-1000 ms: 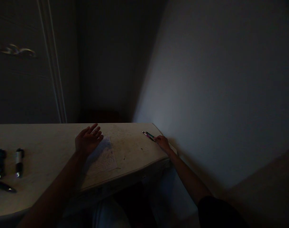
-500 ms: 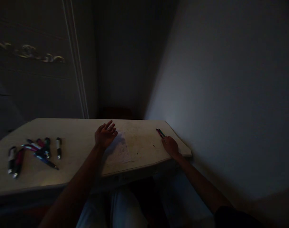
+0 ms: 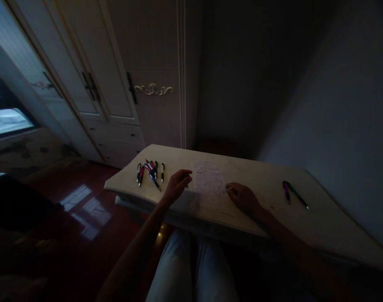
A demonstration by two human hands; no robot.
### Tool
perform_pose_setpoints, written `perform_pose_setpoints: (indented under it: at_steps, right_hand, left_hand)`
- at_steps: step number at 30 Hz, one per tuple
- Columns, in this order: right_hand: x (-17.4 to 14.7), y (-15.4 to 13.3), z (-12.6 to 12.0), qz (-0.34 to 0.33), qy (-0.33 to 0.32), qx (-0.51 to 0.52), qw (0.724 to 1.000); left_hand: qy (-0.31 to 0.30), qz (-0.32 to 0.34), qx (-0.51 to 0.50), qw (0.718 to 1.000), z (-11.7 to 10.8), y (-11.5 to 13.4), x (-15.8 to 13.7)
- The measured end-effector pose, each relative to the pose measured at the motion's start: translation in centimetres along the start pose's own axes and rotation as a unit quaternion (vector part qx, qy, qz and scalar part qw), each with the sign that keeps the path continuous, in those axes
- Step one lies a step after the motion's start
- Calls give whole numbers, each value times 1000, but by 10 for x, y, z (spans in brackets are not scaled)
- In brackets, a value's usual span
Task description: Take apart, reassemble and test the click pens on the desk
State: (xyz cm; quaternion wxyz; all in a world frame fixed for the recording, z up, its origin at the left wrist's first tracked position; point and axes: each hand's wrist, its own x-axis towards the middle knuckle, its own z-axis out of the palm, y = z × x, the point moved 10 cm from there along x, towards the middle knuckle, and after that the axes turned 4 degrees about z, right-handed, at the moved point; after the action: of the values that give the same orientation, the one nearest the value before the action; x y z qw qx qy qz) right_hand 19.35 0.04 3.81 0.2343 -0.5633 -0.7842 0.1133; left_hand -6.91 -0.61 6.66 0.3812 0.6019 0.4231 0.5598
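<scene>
A sheet of paper with purple-looking marks lies flat on the table between my hands. My left hand is just left of the sheet, fingers apart and a little bent, with nothing in them. At the sheet's right edge is my right hand, its fingers loosely curved and no held thing visible; whether it touches the paper is unclear in the dim light. A purple pen and a dark green pen rest to the right, close together at their far ends.
Several pens form a loose group on the table's left, with a white-and-black pen at their right side. A wardrobe stands behind, a wall rises on the right, and reddish floor shows at left.
The view has swung left. My right hand has let go of the pens at the right and come across to the paper. My left hand has turned and sits left of the sheet.
</scene>
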Motion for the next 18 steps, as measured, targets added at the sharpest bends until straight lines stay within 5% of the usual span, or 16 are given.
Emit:
perform_pose_setpoints:
  at_steps: [2,5,8,14,18]
  right_hand:
    - [23,-11,13,-4,-29,6,1000]
    - [52,-22,28,-15,-49,-6,999]
    - [67,-23,33,-16,-27,-8,999]
    - [64,-16,27,-37,2,127,991]
    - [61,-9,19,-28,22,202,979]
  left_hand:
    - [78,27,161,983,-41,9,-9]
    - [185,18,362,913,-95,21,-24]
    - [218,-35,463,859,-129,19,-34]
    - [159,-159,440,869,-142,-6,-47]
    - [161,-188,484,839,-138,0,-55]
